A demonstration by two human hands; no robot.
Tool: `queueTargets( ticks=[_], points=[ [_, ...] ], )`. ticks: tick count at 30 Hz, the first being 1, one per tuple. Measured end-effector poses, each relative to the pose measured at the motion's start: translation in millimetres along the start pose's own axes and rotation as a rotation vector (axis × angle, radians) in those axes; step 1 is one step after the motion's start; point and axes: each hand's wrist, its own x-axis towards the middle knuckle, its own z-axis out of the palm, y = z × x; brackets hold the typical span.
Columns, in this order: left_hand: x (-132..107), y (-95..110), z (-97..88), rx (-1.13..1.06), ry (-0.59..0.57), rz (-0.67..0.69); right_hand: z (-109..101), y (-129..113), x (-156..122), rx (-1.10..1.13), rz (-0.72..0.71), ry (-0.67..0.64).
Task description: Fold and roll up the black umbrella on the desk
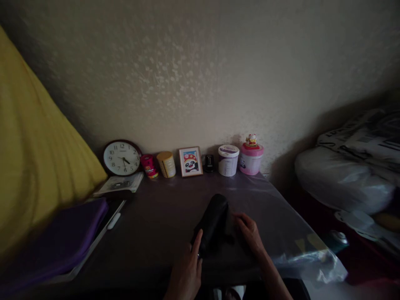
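A black folded umbrella [212,218] lies at a slant over the dark table, its far end pointing up and to the right. My left hand [189,266] is closed around its near end, with the index finger stretched along the side. Loose dark folds hang at the umbrella's right side. Just right of it is my right hand [249,232], its fingers curled and thumb and forefinger close together. Whether anything small is pinched there is too dark to make out.
Along the wall stand a round clock [122,158], a pink can [149,166], a yellow-lidded can [166,164], a panda picture frame [191,162], a small black object [209,163], a white tub [228,161] and a pink tub [251,160] topped by a figurine. A purple folder [65,241] lies left.
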Motion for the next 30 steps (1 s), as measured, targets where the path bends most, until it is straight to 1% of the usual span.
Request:
queueTargets(
  ticks=[2,4,5,7,9,14,16,18,19,20,21,23,24,25,27,30],
  points=[
    [1,3,-1.4,0.069,-0.005,-0.002,0,2,1,-0.007,-0.011,0.007],
    [2,5,-2.2,0.141,-0.045,-0.006,0,5,1,-0.017,-0.015,0.011],
    [3,5,-2.3,0.158,-0.061,-0.006,0,5,1,-0.023,-0.015,0.011],
    [3,4,-2.0,0.114,-0.068,0.010,0,5,1,-0.036,-0.005,0.008],
    [4,-1,-2.0,0.000,-0.044,0.029,0,5,0,-0.045,0.004,0.002],
    [6,-12,-7.4,-0.401,-0.014,0.047,-2,0,-2,-0.034,-0.014,-0.019],
    [9,-16,-10.3,-0.572,-0.050,-0.002,-2,-2,-2,-0.036,-0.020,-0.025],
    [11,-21,-12.1,-0.702,-0.152,-0.116,-3,-4,-1,-0.044,-0.024,-0.022],
    [12,-24,-12.6,-0.719,-0.186,-0.179,-3,-4,-1,-0.048,-0.024,-0.023],
    [13,-26,-12.9,-0.679,-0.176,-0.213,-3,-3,-1,-0.053,-0.025,-0.026],
    [13,-28,-13.1,-0.592,-0.121,-0.216,-3,-2,-1,-0.059,-0.024,-0.030],
    [12,-29,-13.4,-0.380,0.046,-0.164,-2,0,0,-0.073,-0.016,-0.032],
    [11,-28,-13.5,-0.292,0.114,-0.132,-2,2,0,-0.081,-0.010,-0.032],
    [9,-25,-13.4,-0.235,0.155,-0.111,-2,3,0,-0.089,-0.003,-0.034],
    [5,-19,-12.5,-0.158,0.160,-0.111,-2,3,-1,-0.103,0.001,-0.038],
    [3,-11,-9.1,0.009,0.113,-0.109,-2,-1,-2,-0.126,-0.011,-0.030]
  ],
)
